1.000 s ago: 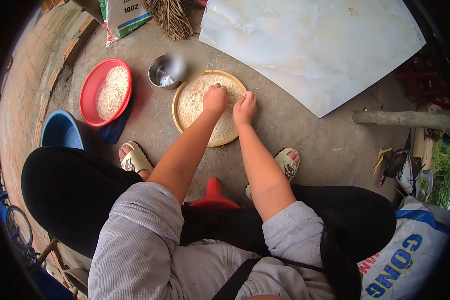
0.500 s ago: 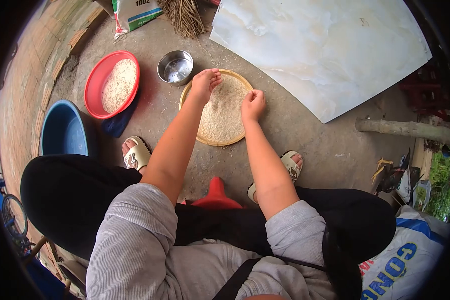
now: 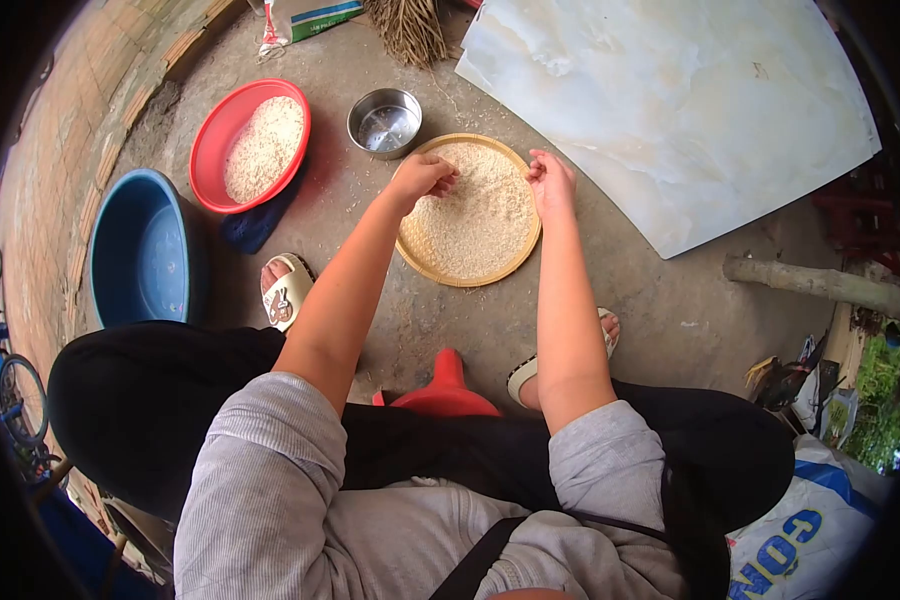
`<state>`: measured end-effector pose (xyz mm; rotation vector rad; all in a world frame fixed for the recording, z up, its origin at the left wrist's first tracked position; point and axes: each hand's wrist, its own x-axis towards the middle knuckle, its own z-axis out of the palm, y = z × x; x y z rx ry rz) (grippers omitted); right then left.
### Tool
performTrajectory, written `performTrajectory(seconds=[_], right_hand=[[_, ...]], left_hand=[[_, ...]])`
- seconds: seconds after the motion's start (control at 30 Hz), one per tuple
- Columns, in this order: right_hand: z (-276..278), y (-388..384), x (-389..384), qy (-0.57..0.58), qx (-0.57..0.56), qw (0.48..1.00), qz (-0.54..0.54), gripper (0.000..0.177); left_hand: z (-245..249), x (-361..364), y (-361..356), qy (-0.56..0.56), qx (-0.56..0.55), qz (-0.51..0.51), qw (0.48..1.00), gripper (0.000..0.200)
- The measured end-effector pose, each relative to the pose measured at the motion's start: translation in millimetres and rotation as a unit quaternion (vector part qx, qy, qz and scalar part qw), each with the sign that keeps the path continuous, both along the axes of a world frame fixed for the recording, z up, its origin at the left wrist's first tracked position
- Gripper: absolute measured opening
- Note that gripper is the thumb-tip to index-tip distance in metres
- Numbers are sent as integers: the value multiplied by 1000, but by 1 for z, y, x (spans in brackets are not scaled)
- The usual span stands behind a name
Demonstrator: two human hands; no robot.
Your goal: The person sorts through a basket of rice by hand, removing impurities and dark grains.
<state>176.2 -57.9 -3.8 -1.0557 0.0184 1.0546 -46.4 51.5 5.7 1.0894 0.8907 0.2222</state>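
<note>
A round woven tray [image 3: 457, 281] with a layer of pale grain [image 3: 475, 225] lies on the ground in front of me. Over its left part is my left hand [image 3: 426, 178], fingers curled together above the grain; whatever they hold is too small to make out. My right hand [image 3: 552, 182] is at the tray's right rim, with its fingers bent and the fingertips close together; I cannot see what, if anything, is between them. Just behind the tray stands a steel bowl [image 3: 385, 122].
A red basin [image 3: 206, 150] with grain and a blue tub [image 3: 142, 250] stand on the left. A marbled sheet [image 3: 670, 110] lies at the back right, near a wooden pole [image 3: 815, 282]. A red stool [image 3: 445, 390] is between my feet; a printed sack [image 3: 805, 520] sits at the lower right.
The view has shifted, so the tray and basins appear further right or higher. My left hand has turned downward over the grain, and my right hand has moved outward to the rim with its fingers raised.
</note>
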Motion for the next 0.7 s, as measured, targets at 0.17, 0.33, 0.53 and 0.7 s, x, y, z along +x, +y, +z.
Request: performTrajectory(seconds=[0.17,0.33,0.53,0.7], right_hand=[[-13,-14,-32,-515,-278,809,54,16],[-21,-26,-50,-630,-274,724,67,22],[-16,-29,-61,-629,-263,726,90,18],[-18,-21,-56,-690,-259,669,98,13]], left_hand=[[-16,3,-11,96,75,-61,991,18],[-13,6,-23,75,91,-69,991,11],[-12,9,-30,54,74,-57,994,11],[-10,14,-32,54,80,-63,993,12]])
